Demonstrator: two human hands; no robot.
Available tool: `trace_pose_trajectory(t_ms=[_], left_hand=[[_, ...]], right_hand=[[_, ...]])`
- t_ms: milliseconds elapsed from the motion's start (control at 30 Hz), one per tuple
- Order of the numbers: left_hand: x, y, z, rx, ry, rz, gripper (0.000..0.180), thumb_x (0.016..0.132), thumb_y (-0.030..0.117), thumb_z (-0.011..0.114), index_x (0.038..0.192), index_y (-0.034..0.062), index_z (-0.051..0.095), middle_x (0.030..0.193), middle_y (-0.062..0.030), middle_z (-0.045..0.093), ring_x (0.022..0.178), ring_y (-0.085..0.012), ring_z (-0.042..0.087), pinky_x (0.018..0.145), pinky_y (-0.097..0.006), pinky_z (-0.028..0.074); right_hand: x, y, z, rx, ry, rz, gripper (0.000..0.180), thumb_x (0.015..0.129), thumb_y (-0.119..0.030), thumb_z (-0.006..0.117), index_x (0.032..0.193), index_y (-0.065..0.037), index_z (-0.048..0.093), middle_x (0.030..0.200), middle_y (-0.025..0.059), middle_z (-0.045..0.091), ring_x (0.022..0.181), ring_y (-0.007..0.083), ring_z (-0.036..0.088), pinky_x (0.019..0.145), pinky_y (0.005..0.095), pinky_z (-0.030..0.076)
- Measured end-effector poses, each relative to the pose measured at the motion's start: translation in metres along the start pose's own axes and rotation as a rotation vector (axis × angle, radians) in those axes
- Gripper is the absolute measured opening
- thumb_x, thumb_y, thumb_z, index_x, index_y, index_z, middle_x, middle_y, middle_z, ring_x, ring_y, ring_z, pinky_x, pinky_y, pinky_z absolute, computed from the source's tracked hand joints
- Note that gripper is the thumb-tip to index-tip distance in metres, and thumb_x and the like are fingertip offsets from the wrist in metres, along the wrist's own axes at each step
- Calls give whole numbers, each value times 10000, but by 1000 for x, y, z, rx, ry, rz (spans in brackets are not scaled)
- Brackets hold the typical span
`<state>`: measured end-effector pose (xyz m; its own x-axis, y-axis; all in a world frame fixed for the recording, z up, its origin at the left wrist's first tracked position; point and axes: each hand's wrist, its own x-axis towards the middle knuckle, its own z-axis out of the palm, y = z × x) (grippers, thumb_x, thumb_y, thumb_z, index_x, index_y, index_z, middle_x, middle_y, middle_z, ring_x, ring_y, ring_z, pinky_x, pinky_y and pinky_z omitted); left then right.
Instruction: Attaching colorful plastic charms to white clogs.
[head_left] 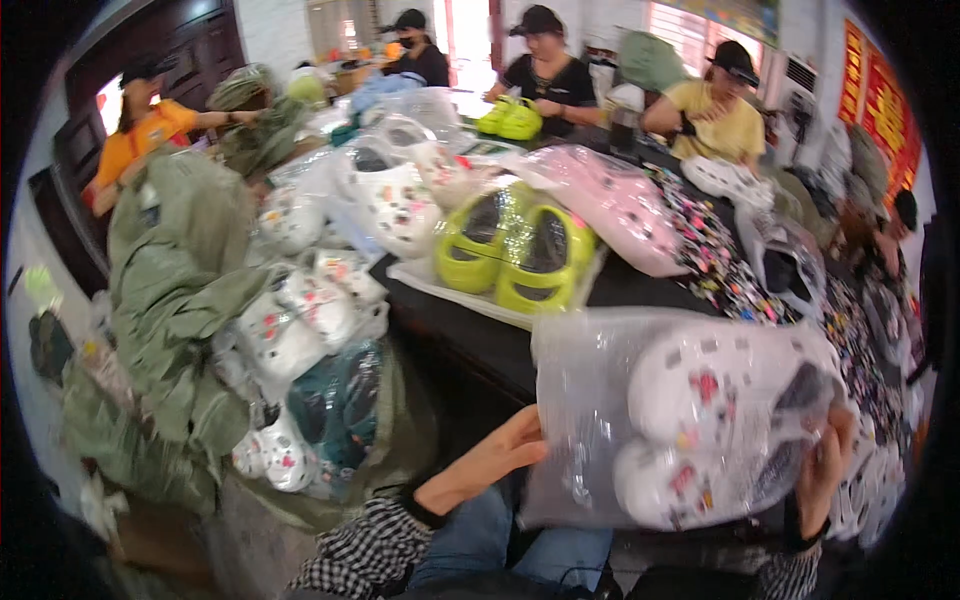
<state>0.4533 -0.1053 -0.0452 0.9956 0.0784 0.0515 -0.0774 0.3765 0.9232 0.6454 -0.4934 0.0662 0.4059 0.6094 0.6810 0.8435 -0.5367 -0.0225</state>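
A pair of white clogs (670,385) with small coloured charms lies inside a clear plastic bag (580,420), raised over my lap at the right. My right hand (828,455) grips the heel end of the pair through the plastic. At the opposite edge of the bag is my left hand (500,450), its fingers stretched out and their tips against the plastic. Beyond the bag, lime-green clogs (550,255) in clear wrapping rest on the dark table (450,335).
A large green sack (180,250) at my left holds bagged white clogs (275,335) and dark green ones (340,400). Bagged pink clogs (610,205) and scattered small charms (720,250) cover the table's right side. Several people sit or stand around it; one handles lime-green clogs (510,118).
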Motion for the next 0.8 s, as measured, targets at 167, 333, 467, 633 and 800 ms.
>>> trace_pose_trajectory(t_ms=[167, 333, 467, 633, 800], left_hand=[[13, 15, 10, -57, 75, 140, 649, 924, 396, 583, 1409, 27, 359, 1325, -91, 497, 1203, -165, 466, 1020, -313, 361], [6, 14, 18, 193, 402, 177, 305, 1002, 286, 486, 910, 42, 644, 792, 113, 528, 740, 6, 426, 616, -186, 367], [3, 44, 8, 185, 738, 356, 329, 1000, 291, 492, 801, 63, 620, 717, 84, 528, 624, -17, 436, 526, -204, 350], [-10, 36, -13, -6, 799, 330, 284, 996, 288, 499, 887, 57, 622, 818, 23, 603, 716, -68, 547, 627, -218, 442], [-6, -7, -20, -336, 548, 124, 436, 1010, 379, 410, 1221, 9, 504, 1137, -73, 588, 993, -181, 587, 839, -327, 502]], right_hand=[[9, -33, 0, 48, 14, -29, 223, 787, -45, 544, 993, 33, 579, 1006, 177, 502, 957, 343, 497, 859, 413, 378], [32, -61, 5, 59, -71, 106, 328, 730, 7, 515, 1050, 59, 564, 1072, 215, 509, 996, 386, 498, 902, 404, 386], [49, -52, 12, 2, -46, 127, 291, 739, 47, 570, 1028, 35, 594, 1079, 198, 545, 1020, 383, 533, 878, 402, 432], [64, -25, 50, 121, -22, 233, 300, 753, 11, 626, 1053, 6, 631, 1053, 166, 586, 971, 354, 586, 830, 357, 478], [72, -22, 72, 277, -70, 307, 177, 777, -22, 636, 953, -3, 645, 952, 152, 595, 866, 335, 610, 752, 376, 500]])
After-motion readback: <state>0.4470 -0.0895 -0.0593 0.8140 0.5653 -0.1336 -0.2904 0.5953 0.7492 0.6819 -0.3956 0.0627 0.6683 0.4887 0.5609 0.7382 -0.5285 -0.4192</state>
